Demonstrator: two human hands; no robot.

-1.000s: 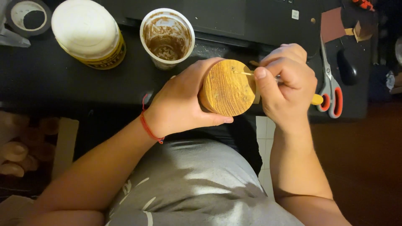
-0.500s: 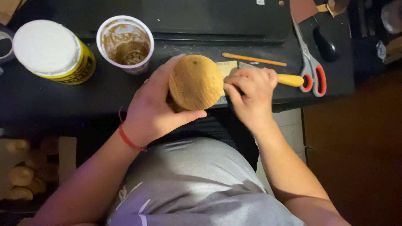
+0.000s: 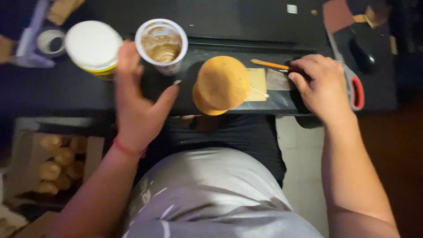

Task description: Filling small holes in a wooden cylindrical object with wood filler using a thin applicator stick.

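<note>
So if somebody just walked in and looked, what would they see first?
Probably the round golden wooden piece standing in the middle of the dark table's near edge, with no hand on it. Next, the white cup of brown paste behind it to the left, beside the left hand. The right hand rests on the table by an orange-handled tool.

Matt wooden cylinder (image 3: 221, 83), glossy black tabletop (image 3: 88, 90), plastic cup (image 3: 161, 42)
</note>
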